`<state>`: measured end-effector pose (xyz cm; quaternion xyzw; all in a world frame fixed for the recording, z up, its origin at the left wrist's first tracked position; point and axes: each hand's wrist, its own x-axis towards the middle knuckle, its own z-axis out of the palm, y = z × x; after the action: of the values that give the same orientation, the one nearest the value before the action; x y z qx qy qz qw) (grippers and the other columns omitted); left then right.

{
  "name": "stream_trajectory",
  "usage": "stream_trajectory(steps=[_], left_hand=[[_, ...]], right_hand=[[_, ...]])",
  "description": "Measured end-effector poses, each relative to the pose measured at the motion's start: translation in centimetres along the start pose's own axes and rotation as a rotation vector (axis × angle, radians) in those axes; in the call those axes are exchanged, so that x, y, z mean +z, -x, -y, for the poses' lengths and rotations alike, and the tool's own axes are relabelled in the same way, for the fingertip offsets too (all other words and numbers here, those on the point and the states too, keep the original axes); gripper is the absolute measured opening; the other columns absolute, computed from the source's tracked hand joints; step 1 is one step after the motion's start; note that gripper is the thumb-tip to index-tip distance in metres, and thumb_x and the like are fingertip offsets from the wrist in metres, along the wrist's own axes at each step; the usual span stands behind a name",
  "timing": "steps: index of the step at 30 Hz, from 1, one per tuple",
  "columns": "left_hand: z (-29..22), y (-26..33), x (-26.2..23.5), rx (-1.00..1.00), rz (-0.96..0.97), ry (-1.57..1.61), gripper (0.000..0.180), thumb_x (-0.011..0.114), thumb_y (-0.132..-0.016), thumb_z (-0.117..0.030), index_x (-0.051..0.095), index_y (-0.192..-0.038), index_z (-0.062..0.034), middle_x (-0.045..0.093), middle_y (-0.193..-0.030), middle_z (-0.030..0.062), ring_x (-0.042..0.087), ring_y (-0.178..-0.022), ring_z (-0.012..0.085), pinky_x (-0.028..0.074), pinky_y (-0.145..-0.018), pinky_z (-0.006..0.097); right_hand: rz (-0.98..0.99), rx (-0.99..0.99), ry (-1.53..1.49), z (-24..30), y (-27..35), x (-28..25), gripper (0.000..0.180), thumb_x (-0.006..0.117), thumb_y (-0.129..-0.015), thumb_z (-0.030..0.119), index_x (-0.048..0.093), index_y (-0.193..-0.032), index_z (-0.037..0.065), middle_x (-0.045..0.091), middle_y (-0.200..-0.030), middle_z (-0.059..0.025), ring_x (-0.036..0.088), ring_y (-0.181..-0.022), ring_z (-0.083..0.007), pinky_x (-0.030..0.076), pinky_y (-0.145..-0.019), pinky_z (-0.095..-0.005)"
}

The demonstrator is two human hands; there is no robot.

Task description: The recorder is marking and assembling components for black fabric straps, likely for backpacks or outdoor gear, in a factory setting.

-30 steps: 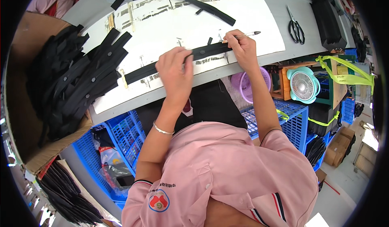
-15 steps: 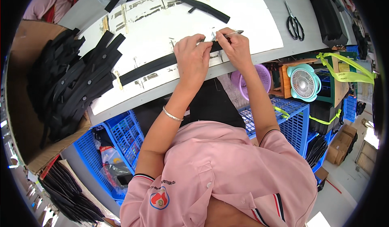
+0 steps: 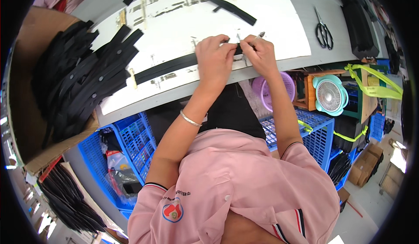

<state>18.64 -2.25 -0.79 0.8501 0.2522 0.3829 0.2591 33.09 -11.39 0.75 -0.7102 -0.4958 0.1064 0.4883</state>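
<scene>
A black fabric strip (image 3: 168,68) lies along the near edge of the white marked board (image 3: 279,30). My left hand (image 3: 214,60) is closed on the strip near its right end, thumb and fingers pinching it. Just beside it, my right hand (image 3: 260,54) is closed around a slim pen (image 3: 262,34), whose back end sticks up above the knuckles. The pen's tip is hidden by the fingers. My right fingertips are at the strip's end, close to my left thumb. Another black strip (image 3: 231,10) rests loosely farther back on the board.
A cardboard box (image 3: 26,34) at left holds a heap of black strips (image 3: 83,69) with round studs. Black-handled scissors (image 3: 323,32) lie right of the board, beside a black stack (image 3: 358,30). Below the table edge are a purple basket (image 3: 288,87), a turquoise fan (image 3: 330,95) and blue crates (image 3: 135,143).
The view has shifted slightly, so the table appears a little farther right. The pen in my right hand is tilted more upright. My left hand keeps its pinch on the strip.
</scene>
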Motion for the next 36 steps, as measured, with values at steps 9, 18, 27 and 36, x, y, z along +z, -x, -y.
stream_trajectory(steps=[9, 18, 27, 36], left_hand=[[4.1, 0.6, -6.6, -0.032, -0.137, -0.15, 0.029, 0.068, -0.086, -0.001, 0.075, -0.112, -0.0099, 0.068, -0.122, 0.0092, 0.059, -0.123, 0.0321, 0.035, -0.116, 0.051], [11.7, 1.1, -19.9, -0.157, -0.106, -0.672, 0.043, 0.065, -0.083, 0.002, 0.07, -0.124, -0.0084, 0.059, -0.143, 0.0096, 0.036, -0.15, 0.0372, 0.01, -0.124, 0.063], [13.8, 2.3, -22.4, -0.134, -0.008, -0.746, 0.026, 0.076, -0.086, -0.01, 0.078, -0.112, -0.0123, 0.058, -0.149, 0.0053, 0.032, -0.153, 0.0335, 0.006, -0.125, 0.06], [7.1, 1.8, -11.0, 0.006, 0.034, -0.39, 0.023, 0.072, -0.093, -0.017, 0.077, -0.116, -0.0153, 0.061, -0.144, 0.0069, 0.044, -0.145, 0.0337, 0.011, -0.122, 0.064]], right_hand=[[-0.087, 0.196, -0.3, 0.5, 0.3, 0.0, 0.016, 0.07, -0.097, 0.021, 0.072, -0.092, 0.006, 0.069, -0.082, -0.0013, 0.056, -0.067, -0.0075, 0.045, -0.06, -0.0276], [0.0, -0.166, 0.518, 1.7, -2.7, 2.0, 0.053, 0.086, -0.08, 0.043, 0.059, -0.112, 0.011, 0.064, -0.075, -0.0049, 0.061, -0.062, -0.0206, 0.05, -0.058, -0.034], [-0.187, -0.153, 0.627, -2.0, -9.7, 3.8, 0.042, 0.079, -0.09, 0.04, 0.06, -0.112, 0.009, 0.064, -0.073, -0.0045, 0.061, -0.061, -0.0204, 0.048, -0.055, -0.0339], [-0.359, -0.073, 0.282, 4.3, 0.4, 6.0, 0.028, 0.078, -0.088, 0.008, 0.065, -0.112, 0.008, 0.07, -0.09, -0.0092, 0.068, -0.078, -0.0286, 0.053, -0.07, -0.038]])
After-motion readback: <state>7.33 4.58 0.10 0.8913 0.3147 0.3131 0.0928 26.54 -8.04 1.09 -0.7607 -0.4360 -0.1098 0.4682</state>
